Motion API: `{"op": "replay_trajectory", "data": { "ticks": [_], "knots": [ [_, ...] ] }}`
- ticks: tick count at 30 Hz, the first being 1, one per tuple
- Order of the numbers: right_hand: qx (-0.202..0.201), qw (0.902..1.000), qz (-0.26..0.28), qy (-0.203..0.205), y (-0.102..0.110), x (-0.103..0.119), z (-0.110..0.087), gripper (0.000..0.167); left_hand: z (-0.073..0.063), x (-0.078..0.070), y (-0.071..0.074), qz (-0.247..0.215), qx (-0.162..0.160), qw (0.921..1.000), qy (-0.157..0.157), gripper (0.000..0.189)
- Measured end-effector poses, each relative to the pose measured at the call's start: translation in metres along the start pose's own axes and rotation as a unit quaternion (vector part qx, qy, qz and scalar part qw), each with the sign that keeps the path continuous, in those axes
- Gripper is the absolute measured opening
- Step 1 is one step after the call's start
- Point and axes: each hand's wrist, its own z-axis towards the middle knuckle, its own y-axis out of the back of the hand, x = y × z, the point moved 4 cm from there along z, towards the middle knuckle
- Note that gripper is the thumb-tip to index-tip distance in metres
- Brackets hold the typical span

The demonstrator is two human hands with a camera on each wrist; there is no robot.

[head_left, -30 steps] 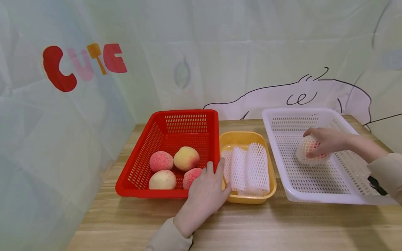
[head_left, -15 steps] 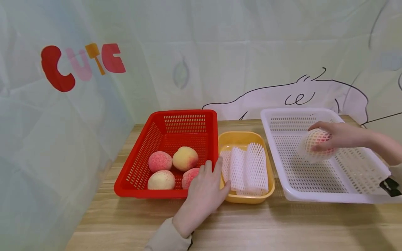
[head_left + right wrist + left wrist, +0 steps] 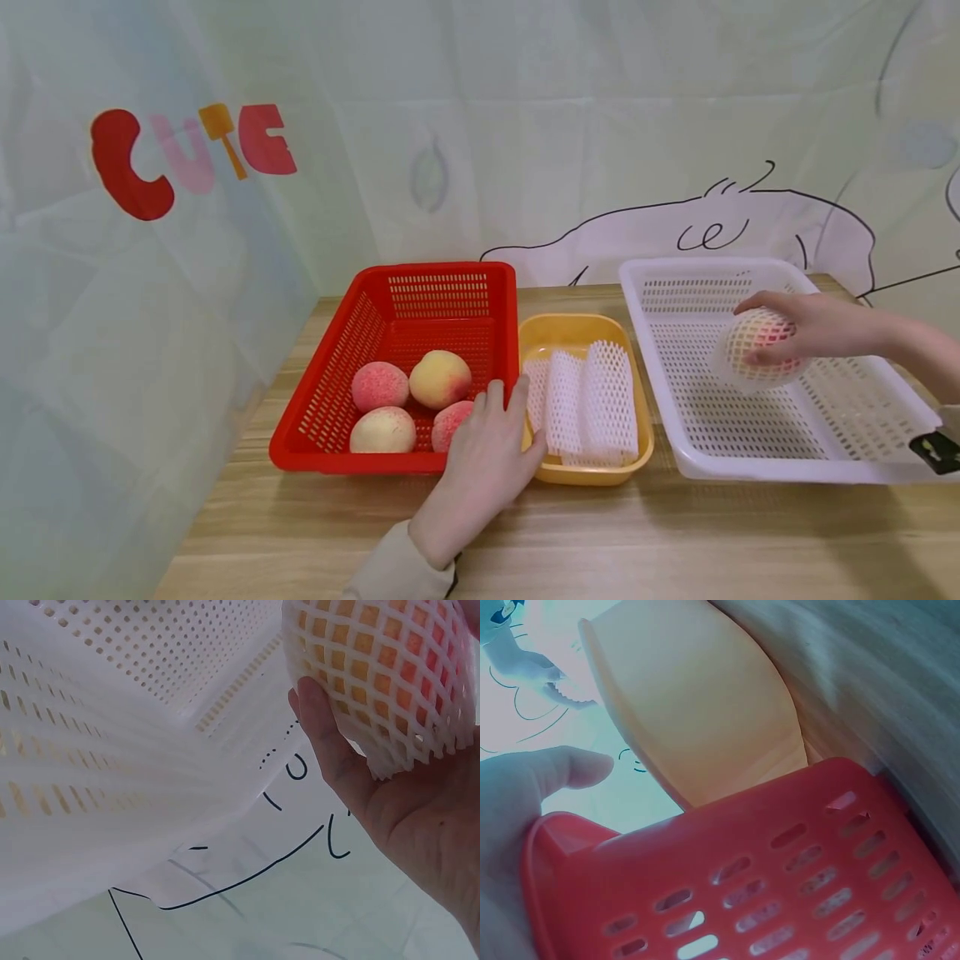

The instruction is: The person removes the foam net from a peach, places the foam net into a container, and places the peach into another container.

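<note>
My right hand (image 3: pixel 825 325) grips a peach in a white foam net sleeve (image 3: pixel 753 346) over the white basket (image 3: pixel 742 468). Red and yellow skin shows through the mesh of the sleeved peach (image 3: pixel 382 667) in the right wrist view, with the thumb pressed to its side. My left hand (image 3: pixel 480 462) rests on the near right corner of the red basket (image 3: pixel 330 461), fingers relaxed over the rim. Several bare peaches (image 3: pixel 440 379), pink and pale yellow, lie in the near part of that basket; the left hand partly covers one pink peach (image 3: pixel 447 423).
Between the baskets stands a small yellow tray (image 3: pixel 558 329) with several white foam net sleeves (image 3: pixel 611 400) lying in it. All three containers stand on a wooden table (image 3: pixel 600 550). A printed cloth (image 3: pixel 525 167) hangs close behind and along the left.
My right hand has lifted the sleeved peach and shifted slightly right with it inside the white basket. The left hand stays on the red basket's corner.
</note>
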Motion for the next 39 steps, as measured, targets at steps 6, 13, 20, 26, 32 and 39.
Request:
{"op": "replay_trajectory", "data": {
  "ticks": [6,13,20,26,32,39],
  "knots": [
    [-0.003,0.9999,0.01,0.003,0.002,0.006,-0.003,0.068,0.0,-0.001,0.001,0.002,-0.01,0.9999,-0.007,0.065],
    [-0.017,0.9998,0.012,0.0,0.006,0.015,-0.005,0.069,0.0,-0.001,0.002,0.006,-0.011,0.9999,-0.01,0.061],
    [-0.045,0.9988,0.014,-0.015,0.008,0.023,-0.008,0.073,-0.001,-0.004,0.006,-0.004,-0.027,0.9995,-0.016,0.056],
    [-0.075,0.9967,0.026,-0.018,0.01,0.033,-0.012,0.073,-0.002,-0.007,0.01,-0.002,-0.032,0.9992,-0.025,0.056],
    [-0.102,0.9946,0.018,0.003,0.014,0.051,-0.016,0.072,-0.003,-0.009,0.012,0.011,-0.058,0.9971,-0.048,0.051],
    [-0.113,0.9912,0.025,0.065,0.007,0.075,-0.018,0.077,-0.007,-0.016,0.017,-0.072,-0.086,0.9912,-0.069,0.04]
  ]
}}
